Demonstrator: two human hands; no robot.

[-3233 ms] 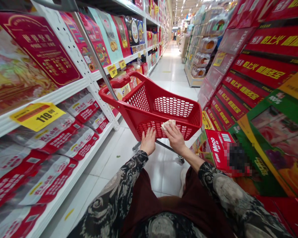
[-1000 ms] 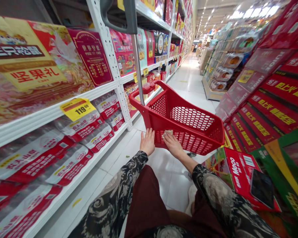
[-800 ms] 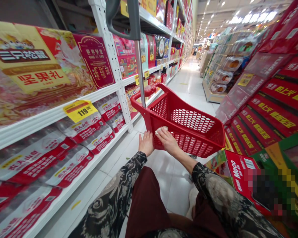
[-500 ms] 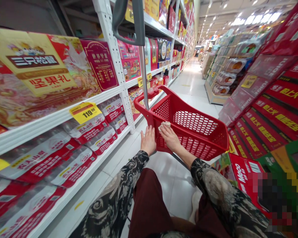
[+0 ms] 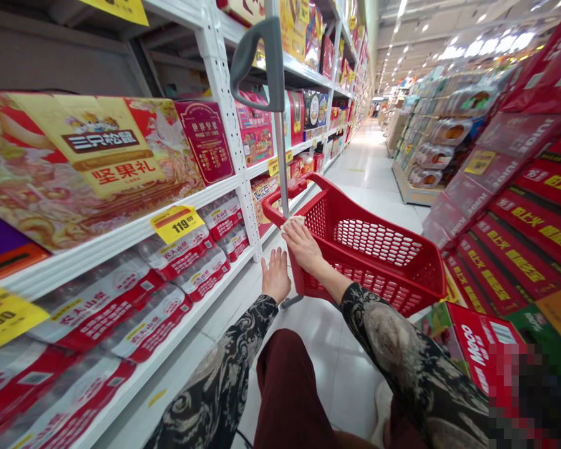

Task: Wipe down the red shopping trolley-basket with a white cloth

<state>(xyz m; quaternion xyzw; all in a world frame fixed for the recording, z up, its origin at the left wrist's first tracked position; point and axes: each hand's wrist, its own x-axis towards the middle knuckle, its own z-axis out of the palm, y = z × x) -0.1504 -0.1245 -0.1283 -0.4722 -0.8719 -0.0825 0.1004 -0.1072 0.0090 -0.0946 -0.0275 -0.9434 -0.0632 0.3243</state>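
The person's right hand point(image 5: 303, 245) rests on the near rim of the red plastic mesh shopping trolley point(image 5: 376, 262), mostly covering a small pale scrap point(image 5: 292, 220); too little shows to tell what it is. Right of the trolley, a blurred pixel block point(image 5: 533, 396) hides part of a red cardboard Meco carton point(image 5: 477, 349). Left of the trolley, the picture's edge cuts off a yellow paper price tag point(image 5: 4, 318); far beyond it, the goods at the aisle's end are too small to tell

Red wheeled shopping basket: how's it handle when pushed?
The shopping basket is likely light for its size: thin perforated plastic, apparently empty. It may tip if shoved by the tall slim handle pole, which rises high above a small base frame.
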